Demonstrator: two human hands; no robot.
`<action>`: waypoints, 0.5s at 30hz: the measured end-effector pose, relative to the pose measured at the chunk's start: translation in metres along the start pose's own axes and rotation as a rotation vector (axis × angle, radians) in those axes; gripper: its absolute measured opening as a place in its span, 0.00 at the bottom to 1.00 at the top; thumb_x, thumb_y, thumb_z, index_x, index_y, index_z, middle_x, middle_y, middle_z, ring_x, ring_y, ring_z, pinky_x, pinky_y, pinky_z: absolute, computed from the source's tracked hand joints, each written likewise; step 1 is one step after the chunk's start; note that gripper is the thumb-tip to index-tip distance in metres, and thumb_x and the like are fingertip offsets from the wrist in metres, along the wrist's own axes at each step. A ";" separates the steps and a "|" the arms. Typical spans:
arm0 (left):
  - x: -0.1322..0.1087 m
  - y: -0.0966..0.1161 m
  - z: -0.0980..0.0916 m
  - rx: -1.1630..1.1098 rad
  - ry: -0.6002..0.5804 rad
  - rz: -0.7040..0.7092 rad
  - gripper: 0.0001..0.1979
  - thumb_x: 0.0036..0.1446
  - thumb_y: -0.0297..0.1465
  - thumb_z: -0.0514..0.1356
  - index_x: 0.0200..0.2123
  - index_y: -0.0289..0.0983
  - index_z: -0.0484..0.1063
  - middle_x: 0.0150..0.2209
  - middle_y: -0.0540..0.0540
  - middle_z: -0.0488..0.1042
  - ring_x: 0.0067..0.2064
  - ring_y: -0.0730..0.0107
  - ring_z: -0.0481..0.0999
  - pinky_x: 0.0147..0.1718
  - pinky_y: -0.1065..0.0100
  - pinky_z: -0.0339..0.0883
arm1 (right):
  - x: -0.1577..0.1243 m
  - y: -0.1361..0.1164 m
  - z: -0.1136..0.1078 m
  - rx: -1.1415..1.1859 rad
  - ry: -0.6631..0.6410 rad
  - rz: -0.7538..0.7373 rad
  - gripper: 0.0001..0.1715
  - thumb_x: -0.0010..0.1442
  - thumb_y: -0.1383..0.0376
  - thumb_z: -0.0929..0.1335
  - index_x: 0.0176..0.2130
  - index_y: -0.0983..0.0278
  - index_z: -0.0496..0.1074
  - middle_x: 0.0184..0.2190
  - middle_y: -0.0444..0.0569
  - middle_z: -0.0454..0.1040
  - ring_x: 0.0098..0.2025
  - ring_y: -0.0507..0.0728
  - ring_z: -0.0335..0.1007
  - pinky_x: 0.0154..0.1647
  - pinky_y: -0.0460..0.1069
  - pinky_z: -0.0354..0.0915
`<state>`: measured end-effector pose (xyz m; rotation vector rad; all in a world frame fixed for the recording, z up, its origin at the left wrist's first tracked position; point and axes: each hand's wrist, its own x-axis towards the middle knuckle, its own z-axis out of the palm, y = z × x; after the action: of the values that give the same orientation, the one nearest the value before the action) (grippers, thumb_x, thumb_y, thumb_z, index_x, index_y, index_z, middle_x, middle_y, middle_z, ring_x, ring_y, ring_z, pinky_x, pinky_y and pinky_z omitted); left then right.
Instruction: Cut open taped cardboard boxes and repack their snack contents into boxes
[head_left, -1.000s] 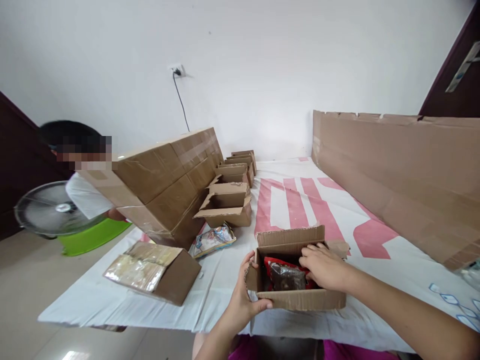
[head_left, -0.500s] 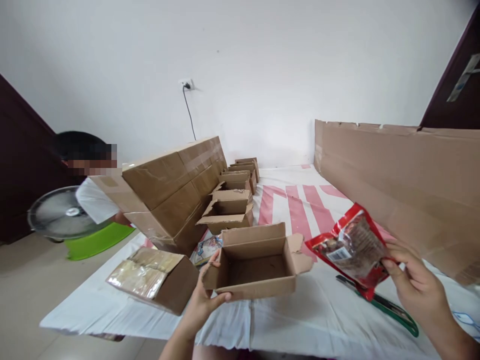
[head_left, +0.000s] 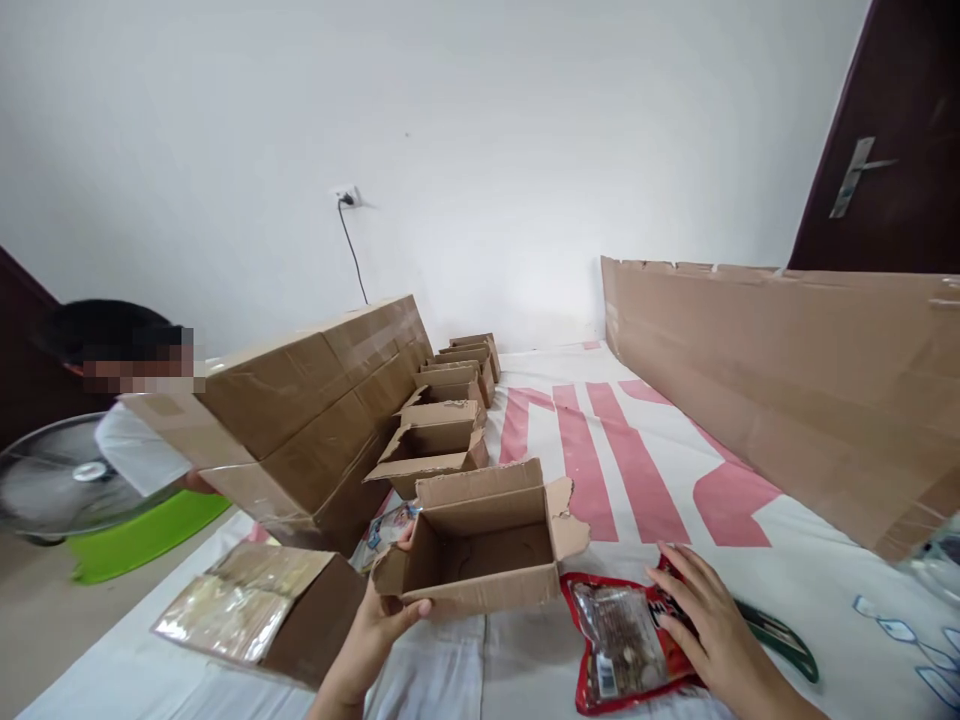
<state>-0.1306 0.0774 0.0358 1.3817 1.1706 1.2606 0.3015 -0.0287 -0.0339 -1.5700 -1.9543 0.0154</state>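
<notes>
Head view: at lower left a taped cardboard box [head_left: 255,612] sits on the cloth-covered desk [head_left: 517,660], a colourful packet [head_left: 386,532] partly hidden beyond it. Near bottom centre the left hand [head_left: 379,630] grips the left end of an open box [head_left: 487,592], thumb on its front wall. At lower right the red packet [head_left: 622,640] lies on the desk; the right hand [head_left: 705,612] covers its right end, fingers parted, and I cannot tell whether they pinch it. A green object [head_left: 780,640] shows beyond. The step in hand seems to be laying the red packet down beside the open box; letting go calls for lifting the fingers clear without dragging it.
</notes>
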 end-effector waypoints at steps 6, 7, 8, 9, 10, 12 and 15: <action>-0.017 0.003 -0.006 0.005 0.235 0.063 0.45 0.44 0.44 0.69 0.64 0.50 0.54 0.68 0.46 0.55 0.69 0.48 0.50 0.66 0.50 0.45 | -0.016 0.011 0.022 0.109 -0.067 0.132 0.28 0.64 0.56 0.63 0.62 0.57 0.63 0.65 0.52 0.60 0.64 0.63 0.58 0.62 0.59 0.62; -0.021 0.001 -0.003 0.018 0.273 0.085 0.45 0.45 0.44 0.69 0.64 0.52 0.52 0.69 0.47 0.53 0.69 0.50 0.48 0.67 0.50 0.43 | -0.019 0.012 0.025 0.125 -0.075 0.150 0.28 0.64 0.55 0.62 0.61 0.57 0.63 0.64 0.52 0.60 0.64 0.62 0.58 0.62 0.58 0.62; -0.025 -0.002 0.001 0.042 0.298 0.100 0.45 0.46 0.44 0.68 0.65 0.52 0.50 0.69 0.47 0.50 0.70 0.51 0.46 0.67 0.50 0.42 | -0.022 0.013 0.028 0.139 -0.076 0.169 0.28 0.64 0.55 0.62 0.61 0.58 0.63 0.65 0.53 0.60 0.65 0.62 0.58 0.62 0.58 0.62; -0.029 -0.006 0.005 0.074 0.313 0.106 0.45 0.47 0.45 0.67 0.65 0.51 0.49 0.70 0.46 0.49 0.70 0.51 0.45 0.67 0.50 0.41 | -0.024 0.014 0.031 0.150 -0.064 0.189 0.29 0.64 0.55 0.62 0.61 0.59 0.63 0.65 0.53 0.59 0.65 0.62 0.57 0.63 0.58 0.61; -0.032 -0.012 0.009 0.110 0.327 0.105 0.46 0.48 0.46 0.66 0.66 0.49 0.48 0.70 0.45 0.48 0.70 0.51 0.45 0.67 0.49 0.42 | -0.026 0.014 0.034 0.159 -0.043 0.212 0.30 0.63 0.54 0.62 0.62 0.60 0.62 0.66 0.54 0.57 0.66 0.63 0.56 0.63 0.58 0.61; -0.038 -0.028 0.015 0.194 0.389 0.111 0.46 0.50 0.47 0.64 0.66 0.45 0.46 0.70 0.42 0.47 0.70 0.49 0.46 0.66 0.49 0.43 | -0.028 0.014 0.038 0.174 0.005 0.263 0.34 0.62 0.52 0.63 0.63 0.62 0.59 0.67 0.56 0.54 0.67 0.64 0.52 0.64 0.58 0.59; -0.043 -0.060 0.015 0.270 0.646 0.100 0.39 0.52 0.49 0.58 0.63 0.38 0.53 0.63 0.37 0.58 0.64 0.47 0.58 0.63 0.49 0.54 | -0.030 0.013 0.040 0.227 0.001 0.353 0.39 0.61 0.50 0.62 0.64 0.68 0.56 0.66 0.60 0.57 0.66 0.63 0.55 0.64 0.57 0.59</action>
<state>-0.1213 0.0432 -0.0302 1.2644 1.7770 1.7422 0.2976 -0.0371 -0.0846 -1.7345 -1.5879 0.3684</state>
